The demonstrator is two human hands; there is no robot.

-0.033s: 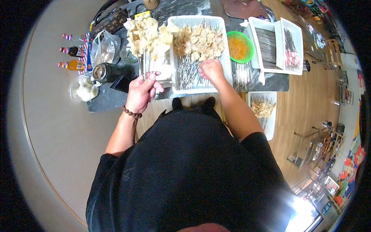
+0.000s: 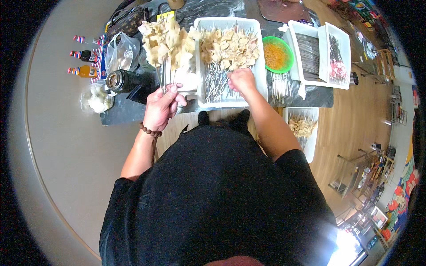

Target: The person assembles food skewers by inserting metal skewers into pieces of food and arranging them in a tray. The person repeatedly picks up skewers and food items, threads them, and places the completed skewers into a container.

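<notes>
A bunch of skewers threaded with pale, thin, wavy food pieces stands upright in my left hand, whose fingers close around the lower ends of the sticks. Beside it on the dark marbled table is a white tray of skewers with similar food pieces, their bare sticks lying toward me. Over the right part of those sticks is my right hand, its fingers curled together in a pinch. What they grip, if anything, is hidden.
Right of the tray stand a green bowl of orange shreds and white bins of sticks. A lower white tray holds more skewers. On the left are a dark jar, a plastic bag and bottles.
The whole view has shifted slightly. The food end of the bunch in my left hand has tilted a little to the left; my right hand stays at about the same spot over the tray.
</notes>
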